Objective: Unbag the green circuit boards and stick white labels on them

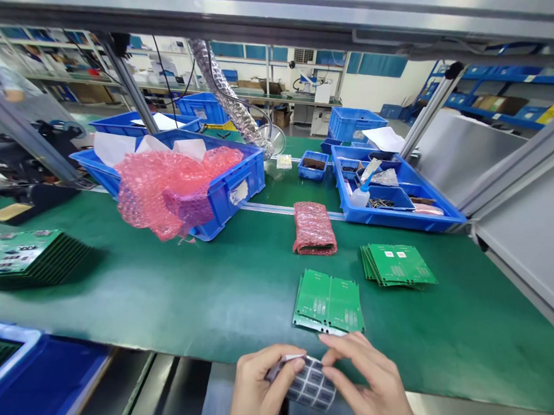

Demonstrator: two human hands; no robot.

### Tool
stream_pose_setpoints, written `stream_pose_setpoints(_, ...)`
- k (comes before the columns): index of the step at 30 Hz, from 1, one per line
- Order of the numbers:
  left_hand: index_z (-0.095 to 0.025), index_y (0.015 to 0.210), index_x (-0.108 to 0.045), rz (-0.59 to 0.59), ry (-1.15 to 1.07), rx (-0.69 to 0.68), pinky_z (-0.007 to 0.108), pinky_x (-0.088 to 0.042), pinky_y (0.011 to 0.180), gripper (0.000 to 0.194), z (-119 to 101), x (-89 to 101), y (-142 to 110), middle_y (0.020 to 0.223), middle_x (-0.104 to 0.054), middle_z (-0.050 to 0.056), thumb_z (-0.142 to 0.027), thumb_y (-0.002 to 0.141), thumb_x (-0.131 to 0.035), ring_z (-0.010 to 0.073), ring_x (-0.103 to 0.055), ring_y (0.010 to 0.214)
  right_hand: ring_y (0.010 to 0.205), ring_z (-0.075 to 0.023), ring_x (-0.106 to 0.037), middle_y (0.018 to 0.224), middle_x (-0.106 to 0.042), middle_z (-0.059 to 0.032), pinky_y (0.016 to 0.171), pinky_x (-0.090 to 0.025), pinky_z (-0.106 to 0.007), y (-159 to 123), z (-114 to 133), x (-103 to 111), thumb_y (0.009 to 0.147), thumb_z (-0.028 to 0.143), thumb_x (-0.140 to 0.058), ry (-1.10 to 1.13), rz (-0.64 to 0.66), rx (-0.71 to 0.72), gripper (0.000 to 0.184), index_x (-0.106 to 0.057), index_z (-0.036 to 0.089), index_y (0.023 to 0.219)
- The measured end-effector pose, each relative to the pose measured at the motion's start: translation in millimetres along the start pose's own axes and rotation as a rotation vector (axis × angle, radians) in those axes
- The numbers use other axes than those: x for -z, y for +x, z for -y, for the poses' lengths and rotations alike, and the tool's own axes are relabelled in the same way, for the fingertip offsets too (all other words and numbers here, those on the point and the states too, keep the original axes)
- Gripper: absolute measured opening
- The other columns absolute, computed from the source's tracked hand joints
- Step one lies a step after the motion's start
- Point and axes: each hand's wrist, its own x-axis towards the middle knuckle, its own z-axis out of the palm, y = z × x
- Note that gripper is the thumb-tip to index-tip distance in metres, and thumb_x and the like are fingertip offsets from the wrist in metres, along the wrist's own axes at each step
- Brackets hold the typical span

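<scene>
because the gridded sheet [312, 384] looks flexible, the left hand [258, 384] pinches it, perhaps for steadiness; whether the right hand [369, 374] pinches its edge, i cannot tell

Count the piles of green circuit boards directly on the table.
3: a tall pile at left, a low pile front-centre, and a third pile right of that. The pink packet may hide more.

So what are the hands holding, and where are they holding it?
The left hand pinches a sheet of dark squares by its upper left edge. The right hand is at its right edge; whether it grips there can't be told.
</scene>
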Motion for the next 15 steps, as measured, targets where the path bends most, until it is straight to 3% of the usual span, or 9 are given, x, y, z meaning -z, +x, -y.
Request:
stream_pose_setpoints(2,-0.019,0.082,-0.073,0.007,-0.030,0.078,0.019,-0.045,0.056,0.023,4.6,-0.7,3.0,0.068,-0.072,0.001,-0.038,0.085,-0.061,0.0139,-0.061,0.059,0.070,-0.0151,-0.062,0.079,-0.068,0.0031,0.071,-0.050,-0.028,4.7,3.4,0.9,0.083,0.009,-0.061,0.026,0.051,0.041,0.045,-0.052,0.030,0.121)
stream_pose_setpoints(4,-0.018,0.084,-0.072,0.014,-0.065,0.132,0.020,-0.046,0.057,0.027,8.2,-1.0,7.2,0.069,-0.071,0.002,-0.042,0.085,-0.059,0.0160,-0.063,0.062,0.068,-0.0141,-0.061,0.076,-0.066,0.0035,0.071,-0.049,-0.027,14.4,2.1,5.2,0.083,0.011,-0.060,0.134,0.072,-0.044,0.038,-0.054,0.029,0.116)
stream_pose_setpoints(7,-0.021,0.086,-0.072,0.083,-0.048,0.078,0.024,-0.050,0.077,0.019,10.3,-2.5,15.0,0.100,-0.074,0.007,-0.036,0.085,-0.060,0.0222,-0.068,0.092,0.071,-0.0135,-0.059,0.078,-0.063,0.0008,0.069,-0.049,-0.025,39.4,-16.0,14.1,0.087,0.023,-0.055,0.293,0.035,-0.319,0.024,-0.055,0.023,0.111)
stream_pose_setpoints(10,-0.023,0.088,-0.071,0.244,0.067,-0.020,0.028,-0.047,0.090,0.012,10.8,-7.4,21.7,0.133,-0.060,0.011,-0.025,0.083,-0.061,0.0266,-0.057,0.119,0.070,-0.0145,-0.057,0.077,-0.060,-0.0013,0.064,-0.047,-0.026,66.3,-50.9,16.5,0.084,0.035,-0.055,0.293,0.030,-0.500,0.027,-0.052,0.018,0.105)
stream_pose_setpoints(12,-0.022,0.087,-0.070,0.313,0.159,-0.065,0.029,-0.050,0.086,0.011,12.5,-12.5,24.0,0.139,-0.053,0.014,-0.021,0.082,-0.060,0.0282,-0.059,0.117,0.063,-0.0139,-0.054,0.071,-0.059,0.0005,0.059,-0.042,-0.026,78.2,-73.1,13.1,0.079,0.037,-0.056,0.254,0.044,-0.553,0.029,-0.049,0.018,0.100)
stream_pose_setpoints(15,-0.022,0.083,-0.067,0.314,0.261,-0.126,0.027,-0.053,0.074,0.010,16.9,-19.9,23.7,0.143,-0.048,0.013,-0.019,0.082,-0.058,0.0253,-0.072,0.089,0.053,-0.0122,-0.048,0.067,-0.062,0.0018,0.052,-0.035,-0.024,84.3,-90.1,6.0,0.076,0.033,-0.057,0.203,0.065,-0.592,0.026,-0.045,0.020,0.096)
